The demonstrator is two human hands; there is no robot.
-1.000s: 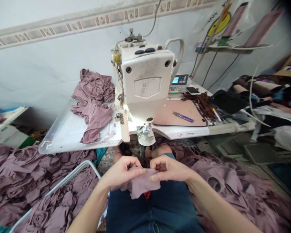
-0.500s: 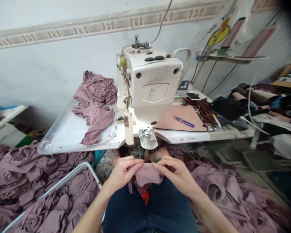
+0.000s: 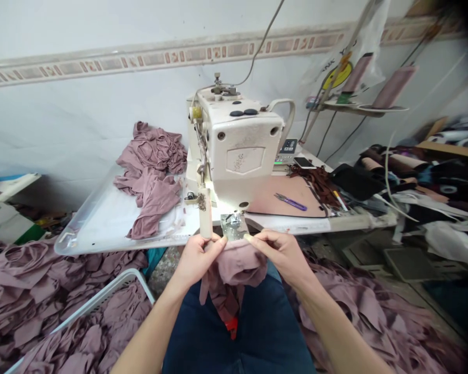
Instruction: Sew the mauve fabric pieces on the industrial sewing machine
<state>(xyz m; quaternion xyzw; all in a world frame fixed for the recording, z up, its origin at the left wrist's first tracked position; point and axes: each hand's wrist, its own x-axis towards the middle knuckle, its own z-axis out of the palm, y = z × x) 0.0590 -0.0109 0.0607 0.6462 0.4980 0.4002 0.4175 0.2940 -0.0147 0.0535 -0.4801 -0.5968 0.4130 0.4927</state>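
Observation:
Between my two hands a mauve fabric piece (image 3: 242,265) is stretched along its top edge, its lower part hanging over my lap. My left hand (image 3: 200,257) pinches the left end of that edge, thumb against fingers. At the other end, my right hand (image 3: 275,252) pinches it likewise. The edge lies at the front of the small metal plate (image 3: 234,231) under the head of a white sewing machine (image 3: 244,156); whether it is over or against the plate I cannot tell. Something red (image 3: 231,327) shows below the fabric.
Mauve garments (image 3: 152,166) are heaped on the table's left side. Purple thread snips (image 3: 291,201) lie on a tan mat (image 3: 265,192) at right. A white basket (image 3: 138,274) of mauve fabric stands at lower left, with another pile (image 3: 359,306) at lower right. Thread cones (image 3: 395,87) stand upper right.
Both hands have moved forward and up with the fabric, from above my lap to the machine's metal plate. The view has shifted slightly.

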